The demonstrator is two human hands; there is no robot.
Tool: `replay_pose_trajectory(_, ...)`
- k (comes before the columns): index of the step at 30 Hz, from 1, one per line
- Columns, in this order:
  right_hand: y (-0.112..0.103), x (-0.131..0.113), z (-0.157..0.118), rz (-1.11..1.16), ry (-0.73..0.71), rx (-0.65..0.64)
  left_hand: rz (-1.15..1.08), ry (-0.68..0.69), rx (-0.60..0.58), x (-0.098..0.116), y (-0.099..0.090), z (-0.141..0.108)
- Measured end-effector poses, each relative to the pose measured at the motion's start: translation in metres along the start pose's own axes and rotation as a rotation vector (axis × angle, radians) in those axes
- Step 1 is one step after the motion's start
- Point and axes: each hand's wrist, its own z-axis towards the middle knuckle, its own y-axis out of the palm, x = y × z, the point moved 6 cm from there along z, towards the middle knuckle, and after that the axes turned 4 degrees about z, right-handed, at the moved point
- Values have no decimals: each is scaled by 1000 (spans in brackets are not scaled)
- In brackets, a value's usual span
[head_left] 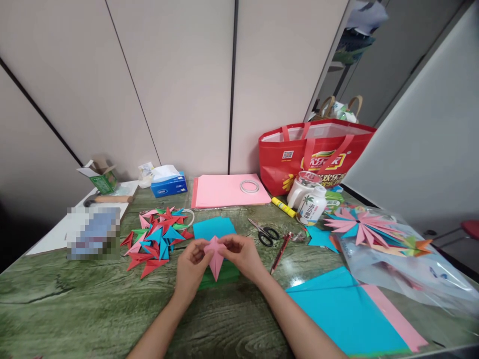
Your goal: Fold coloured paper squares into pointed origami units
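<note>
Between my two hands is a folded pink paper, shaped like a narrow kite with a crease down its middle and a point toward me. My left hand pinches its left edge, and my right hand pinches the right edge. Just beyond and beneath it lie blue paper squares and green paper on the table. Left of my hands is a pile of folded paper pieces in red, blue, pink and green. Black-handled scissors and a dark red pen lie to the right.
Pink sheets with a tape roll lie at the back, near a tissue box. A glue stick, white bottle and red bag stand right. Large blue sheets and a paper flower lie nearer right.
</note>
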Motion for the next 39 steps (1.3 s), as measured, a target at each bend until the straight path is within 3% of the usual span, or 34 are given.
replay_pose_trajectory(10, -4, 1, 0, -71, 22, -3, 89, -20, 54, 1, -4, 1)
replay_pose_trajectory(16, -3, -10, -1, -242, -120, -6, 156, 33, 112, 6, -9, -1)
replay_pose_trajectory(22, 4, -24, -3, -335, -232, -83, 146, 35, 57, 4, -6, 0)
replay_pose_trajectory(27, 6, -27, -6, -489, -299, -130, 171, 178, 28, 11, -3, 0)
replay_pose_trajectory(30, 8, -26, -7, -577, -344, -155, 193, 162, 0, 10, -1, -1)
replay_pose_trajectory(36, 11, -27, -11, -615, -401, -181, 282, 152, -27, 8, 0, -4)
replay_pose_trajectory(39, 10, -29, -12, -556, -399, -145, 256, 198, 39, 15, -4, -6)
